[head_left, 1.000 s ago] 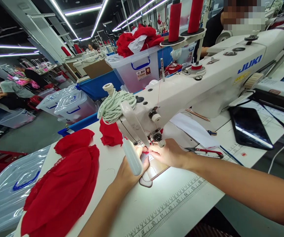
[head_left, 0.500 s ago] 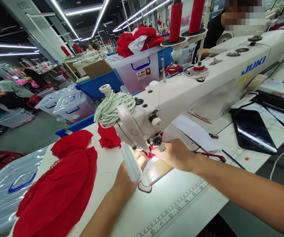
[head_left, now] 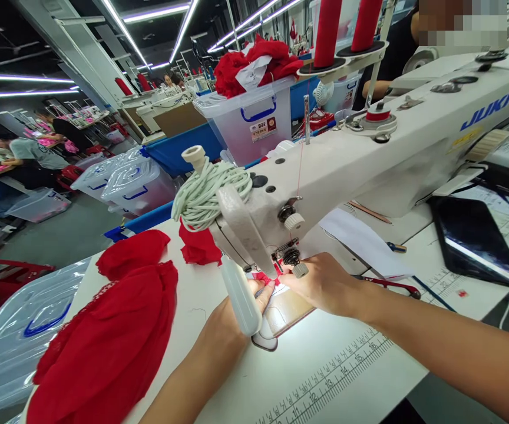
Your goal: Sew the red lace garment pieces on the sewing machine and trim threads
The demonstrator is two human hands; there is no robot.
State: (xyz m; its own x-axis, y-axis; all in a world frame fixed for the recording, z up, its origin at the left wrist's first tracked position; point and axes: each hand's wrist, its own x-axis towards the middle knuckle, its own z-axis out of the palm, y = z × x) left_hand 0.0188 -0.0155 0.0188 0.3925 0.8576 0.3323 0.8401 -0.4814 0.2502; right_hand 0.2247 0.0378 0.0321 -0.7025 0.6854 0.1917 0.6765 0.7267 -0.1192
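- Located the red strip (head_left: 262, 277) in the lit patch beneath the needle end of the sewing machine (head_left: 369, 154), close above the desk (head_left: 250, 386).
- Held the strip with the fingers of the left hand (head_left: 224, 325), with thumb and fingertips close together.
- Touched the right edge of the strip with the fingers of the right hand (head_left: 327, 284), curled and narrow; could not tell whether pinched or only pressed, owing to the knob (head_left: 300, 270) in front.
- Found a tan plate (head_left: 287, 314) just in front of the strip, between both hands.
- Observed a pale paddle (head_left: 242, 299) hanging from the machine, hiding part of the left hand.
- Observed green cord (head_left: 210, 195) coiled around the machine's end, beneath a cream peg (head_left: 194, 156).
- Noted two red spools (head_left: 327, 35) upright behind the machine.
- Noted a red garment (head_left: 108, 344) at left on the desk, well apart from both hands, with a small red scrap (head_left: 199, 245) between garment and machine.
- Noted white paper (head_left: 363, 242), a red tool (head_left: 391, 285) and a phone (head_left: 478, 242) beyond the right forearm.
- Read ruler marks along the desk's near edge.
- Sighted a plastic tub (head_left: 254, 126) behind the machine, heaped with red cloth (head_left: 232, 73) above the rim.
- Sighted a co-worker's arm (head_left: 377, 88) at upper right.
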